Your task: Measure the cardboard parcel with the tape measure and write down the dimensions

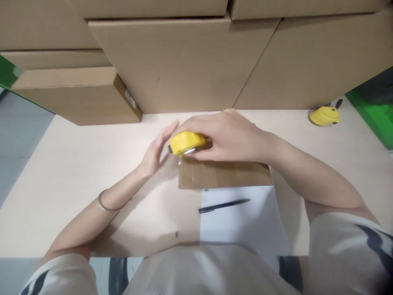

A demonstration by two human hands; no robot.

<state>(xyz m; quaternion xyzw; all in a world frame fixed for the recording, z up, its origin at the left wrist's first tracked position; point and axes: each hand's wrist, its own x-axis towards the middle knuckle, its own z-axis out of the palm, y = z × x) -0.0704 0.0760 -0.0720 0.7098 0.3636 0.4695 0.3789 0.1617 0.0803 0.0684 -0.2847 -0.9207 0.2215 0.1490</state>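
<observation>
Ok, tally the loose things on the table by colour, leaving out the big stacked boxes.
Yellow: 2, the tape measure under the right hand and a second yellow tape measure far right.
Black: 1, pen.
White: 1, paper sheet.
Brown: 1, small cardboard box.
Total: 5

Right hand (227, 137) curled in closed grip; left hand (158, 149) flat-open beside it (bracelet on wrist).

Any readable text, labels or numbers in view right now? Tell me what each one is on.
Nothing can be read.
White label on the left cardboard box: print too blurred.
Small marks at the top of the white paper: too small.
Both yellow tape measures: no legible marking.
</observation>
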